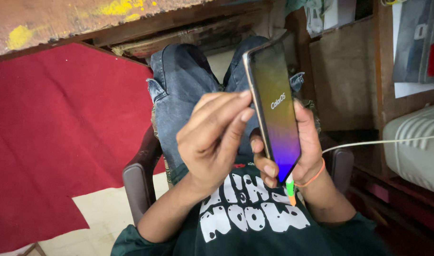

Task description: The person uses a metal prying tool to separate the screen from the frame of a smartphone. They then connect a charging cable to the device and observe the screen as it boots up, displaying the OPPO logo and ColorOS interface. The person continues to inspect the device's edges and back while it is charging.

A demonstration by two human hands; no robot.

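My right hand (308, 142) grips a smartphone (275, 106) from behind, thumb on its lower left edge, an orange band on the wrist. The phone stands tilted above my lap, its lit screen fading from dark to purple. My left hand (212, 137) is beside it, fingers bunched, with the fingertips pressed against the phone's left edge. A green and orange plug (290, 189) sits in the phone's bottom end, and a white cable (378, 141) runs off to the right.
I sit in a dark brown plastic chair (137, 182), in blue jeans (179, 80) and a dark green printed shirt. A red carpet (51, 142) lies at left, a worn wooden table edge (60, 23) above, a wooden shelf and a white ribbed appliance (414, 147) at right.
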